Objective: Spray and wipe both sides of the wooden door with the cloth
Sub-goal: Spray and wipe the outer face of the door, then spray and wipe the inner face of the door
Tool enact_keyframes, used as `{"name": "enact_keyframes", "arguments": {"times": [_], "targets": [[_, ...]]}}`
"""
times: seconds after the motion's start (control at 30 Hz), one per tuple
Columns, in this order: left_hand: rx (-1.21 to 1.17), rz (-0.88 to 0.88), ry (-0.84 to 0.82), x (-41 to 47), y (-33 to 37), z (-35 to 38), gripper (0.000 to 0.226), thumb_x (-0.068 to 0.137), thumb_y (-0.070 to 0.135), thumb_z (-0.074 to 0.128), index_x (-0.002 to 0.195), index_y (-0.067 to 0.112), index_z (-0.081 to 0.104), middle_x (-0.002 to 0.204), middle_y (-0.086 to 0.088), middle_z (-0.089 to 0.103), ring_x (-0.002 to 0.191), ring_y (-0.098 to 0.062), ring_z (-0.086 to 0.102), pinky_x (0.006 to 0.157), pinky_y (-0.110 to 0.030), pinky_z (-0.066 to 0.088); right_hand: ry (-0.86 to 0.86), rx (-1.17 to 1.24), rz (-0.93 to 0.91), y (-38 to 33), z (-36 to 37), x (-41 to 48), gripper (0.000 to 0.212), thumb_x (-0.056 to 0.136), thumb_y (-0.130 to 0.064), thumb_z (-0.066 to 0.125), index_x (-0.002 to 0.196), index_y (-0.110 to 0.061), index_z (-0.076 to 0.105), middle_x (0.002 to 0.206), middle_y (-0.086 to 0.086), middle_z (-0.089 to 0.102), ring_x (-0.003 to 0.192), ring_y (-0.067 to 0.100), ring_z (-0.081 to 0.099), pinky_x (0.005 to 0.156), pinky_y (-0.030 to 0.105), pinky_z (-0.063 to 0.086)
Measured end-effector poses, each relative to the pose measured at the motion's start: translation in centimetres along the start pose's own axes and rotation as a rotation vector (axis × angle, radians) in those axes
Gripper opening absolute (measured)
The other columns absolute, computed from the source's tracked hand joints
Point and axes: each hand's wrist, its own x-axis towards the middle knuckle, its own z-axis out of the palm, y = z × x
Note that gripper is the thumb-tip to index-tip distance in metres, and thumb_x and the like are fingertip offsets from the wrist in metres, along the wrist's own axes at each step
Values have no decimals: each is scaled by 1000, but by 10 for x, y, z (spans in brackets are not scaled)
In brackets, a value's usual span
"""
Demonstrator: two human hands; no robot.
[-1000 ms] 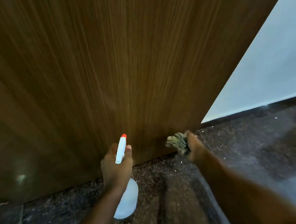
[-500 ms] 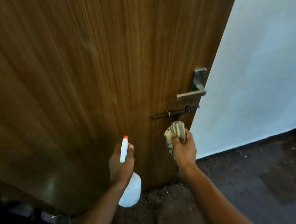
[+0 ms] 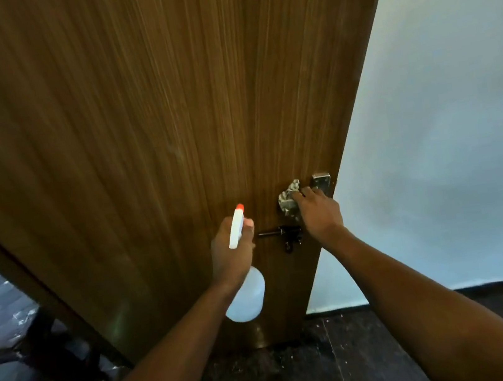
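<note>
The wooden door (image 3: 165,105) fills most of the view, its brown grain running up and down. My left hand (image 3: 231,252) grips a white spray bottle (image 3: 246,298) with an orange nozzle tip, held upright close to the door. My right hand (image 3: 317,213) presses a bunched grey patterned cloth (image 3: 288,196) against the door beside the metal handle (image 3: 321,181). A black sliding bolt (image 3: 283,234) sits on the door between my two hands, just below the cloth.
A pale wall (image 3: 446,128) stands to the right of the door's edge. The dark speckled floor (image 3: 303,371) lies below. At lower left, past the door frame (image 3: 29,282), a dark piece of furniture (image 3: 32,350) is partly visible.
The view has lifted from the door's bottom edge to the handle. My right hand has moved up with the cloth from near the floor to beside the handle. My left hand kept the bottle.
</note>
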Motion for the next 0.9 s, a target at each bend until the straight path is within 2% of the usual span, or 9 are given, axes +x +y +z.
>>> {"name": "enact_keyframes", "arguments": {"times": [0.13,0.27,0.4,0.53,0.63,0.73,0.9], "targets": [[5,-29,54,-22,1,3,4,89,35,60,88,34,56,82,-2,65,77,-24,67,60,-30,54,-110,15,-69,1,-12,4,44,99,-27,56,142,-23,45,139,7,56,125,31,55,99,46,49],[39,-6,90,-47,10,8,7,89,35,59,94,30,57,81,-5,65,74,-26,67,61,-34,55,-116,28,-62,-4,-16,-2,37,100,-28,55,136,-21,52,133,9,60,120,32,59,95,45,51],[39,6,124,-69,24,13,18,89,37,58,104,27,57,85,0,65,75,-21,67,60,-27,55,-104,33,-50,-4,-21,-3,26,100,-19,54,125,-15,60,125,12,64,115,31,61,92,43,52],[5,22,192,-89,32,19,10,89,34,60,98,32,56,85,-1,66,75,-20,67,58,-23,53,-80,62,-78,-2,-24,-14,25,99,-15,55,122,-14,60,124,13,62,114,29,59,94,42,52],[50,54,249,-102,37,27,5,90,32,59,93,30,57,82,-6,65,73,-22,66,59,-29,52,-87,83,-167,2,-24,-44,28,97,-14,58,125,-16,59,126,10,61,114,27,58,91,40,51],[79,57,277,-115,41,35,3,90,35,58,89,33,55,80,-5,64,72,-22,66,59,-31,52,-2,113,-269,3,-19,-81,36,95,-14,61,131,-17,56,132,8,58,118,26,57,91,39,51],[84,6,412,-154,48,46,3,91,36,57,89,36,54,84,-1,65,75,-18,66,56,-22,50,110,181,-472,12,-28,-131,38,96,-22,61,134,-23,57,134,4,59,118,24,58,89,37,53]]}}
